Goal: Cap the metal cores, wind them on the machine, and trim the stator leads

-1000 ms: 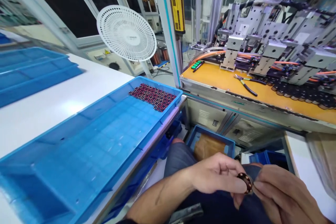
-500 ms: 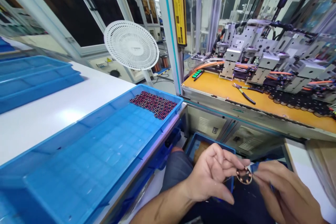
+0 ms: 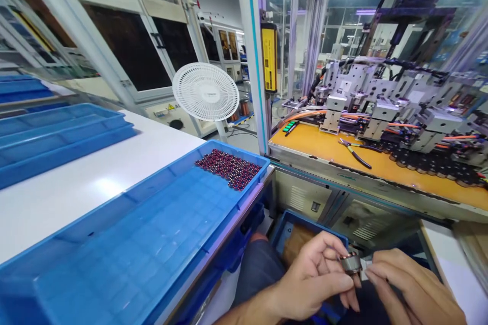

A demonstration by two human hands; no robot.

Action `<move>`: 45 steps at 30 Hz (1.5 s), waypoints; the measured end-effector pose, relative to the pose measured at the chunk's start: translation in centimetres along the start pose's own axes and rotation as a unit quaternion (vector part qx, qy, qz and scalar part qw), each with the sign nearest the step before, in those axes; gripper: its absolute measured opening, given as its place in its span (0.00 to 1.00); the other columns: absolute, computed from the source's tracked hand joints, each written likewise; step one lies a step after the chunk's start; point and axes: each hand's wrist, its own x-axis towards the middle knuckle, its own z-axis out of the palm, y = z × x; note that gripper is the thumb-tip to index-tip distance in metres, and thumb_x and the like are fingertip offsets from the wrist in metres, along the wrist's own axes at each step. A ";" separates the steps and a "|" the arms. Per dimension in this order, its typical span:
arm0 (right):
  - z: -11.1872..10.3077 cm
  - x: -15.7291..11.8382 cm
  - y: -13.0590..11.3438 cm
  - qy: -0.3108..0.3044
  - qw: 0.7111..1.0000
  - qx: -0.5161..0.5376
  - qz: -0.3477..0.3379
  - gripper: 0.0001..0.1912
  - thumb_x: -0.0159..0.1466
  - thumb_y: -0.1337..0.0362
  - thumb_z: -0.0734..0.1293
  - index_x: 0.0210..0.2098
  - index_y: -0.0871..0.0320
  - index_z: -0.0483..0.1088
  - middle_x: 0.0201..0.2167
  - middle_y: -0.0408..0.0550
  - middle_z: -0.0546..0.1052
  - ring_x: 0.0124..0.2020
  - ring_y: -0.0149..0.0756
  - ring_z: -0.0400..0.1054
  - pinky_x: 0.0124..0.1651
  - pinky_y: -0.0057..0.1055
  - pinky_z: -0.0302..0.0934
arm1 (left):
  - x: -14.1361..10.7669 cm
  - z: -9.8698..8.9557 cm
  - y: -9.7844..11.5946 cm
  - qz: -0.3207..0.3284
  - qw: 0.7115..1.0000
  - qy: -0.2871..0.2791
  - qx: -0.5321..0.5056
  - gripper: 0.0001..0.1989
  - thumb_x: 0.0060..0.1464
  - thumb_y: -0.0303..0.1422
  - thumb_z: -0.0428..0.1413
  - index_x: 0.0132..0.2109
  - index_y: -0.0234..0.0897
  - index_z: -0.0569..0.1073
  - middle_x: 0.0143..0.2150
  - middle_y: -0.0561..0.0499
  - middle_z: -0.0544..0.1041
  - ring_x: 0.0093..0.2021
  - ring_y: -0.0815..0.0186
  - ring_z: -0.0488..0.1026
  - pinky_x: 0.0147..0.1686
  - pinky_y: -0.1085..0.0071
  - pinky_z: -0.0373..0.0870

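My left hand [image 3: 316,282] is closed around a small motor stator [image 3: 351,263], a grey metal ring with copper showing at its rim. The thumb and fingers pinch it, with its side turned toward me. My right hand [image 3: 414,282] is just to the right, thumb and fingertips pressed together close to the stator. Whatever those fingertips hold, if anything, is too small to make out. Both hands are above my lap, in front of the machine bench.
A long blue tray [image 3: 145,233] on the white table [image 3: 163,150] holds many small dark-red and copper parts [image 3: 231,167] at its far end. Pliers [image 3: 356,155] lie on the orange bench [image 3: 305,139] before the machine fixtures [image 3: 377,106]. A white fan [image 3: 206,92] stands behind.
The stator has turned from showing its open ring face to showing its side, and my left thumb has closed onto it. The view has tilted up slightly.
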 end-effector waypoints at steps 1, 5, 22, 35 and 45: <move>0.0 0.2 -0.2 -0.015 1.000 0.011 0.022 0.04 0.66 0.72 0.65 0.38 0.58 0.71 0.29 0.46 0.78 0.29 0.29 0.75 0.33 0.21 0.69 | 0.0 0.3 0.3 0.020 1.000 0.010 -0.007 0.16 0.51 0.26 0.68 0.43 0.39 0.69 0.39 0.52 0.79 0.31 0.72 0.80 0.29 0.80 0.74; 0.0 1.3 -1.0 -0.023 0.990 0.084 0.111 0.06 0.67 0.74 0.63 0.36 0.58 0.69 0.28 0.44 0.74 0.29 0.27 0.71 0.32 0.22 0.67 | -0.1 0.9 1.5 0.084 0.995 0.022 -0.041 0.19 0.40 0.22 0.73 0.37 0.40 0.74 0.48 0.53 0.78 0.52 0.64 0.77 0.50 0.69 0.74; -0.3 1.3 -1.3 0.058 0.988 0.140 0.008 0.07 0.70 0.72 0.61 0.37 0.63 0.70 0.26 0.47 0.74 0.26 0.29 0.67 0.32 0.25 0.65 | -0.7 1.7 2.3 -0.098 0.986 0.089 0.102 0.14 0.56 0.37 0.65 0.43 0.41 0.68 0.27 0.56 0.79 0.28 0.66 0.78 0.30 0.73 0.71; 1.0 0.9 -1.3 0.092 0.936 0.257 0.223 0.08 0.65 0.73 0.66 0.29 0.60 0.71 0.25 0.42 0.73 0.27 0.25 0.67 0.32 0.21 0.63 | 0.2 2.2 1.8 0.128 0.954 0.133 0.237 0.14 0.48 0.23 0.68 0.37 0.41 0.72 0.40 0.55 0.79 0.34 0.71 0.79 0.37 0.75 0.79; 1.9 0.6 -2.2 -0.005 0.641 0.578 0.504 0.16 0.60 0.55 0.72 0.28 0.61 0.70 0.20 0.39 0.70 0.22 0.25 0.64 0.28 0.24 0.63 | 0.0 1.1 1.8 0.134 0.937 0.153 0.284 0.10 0.51 0.20 0.65 0.37 0.41 0.78 0.50 0.49 0.80 0.45 0.59 0.83 0.45 0.66 0.80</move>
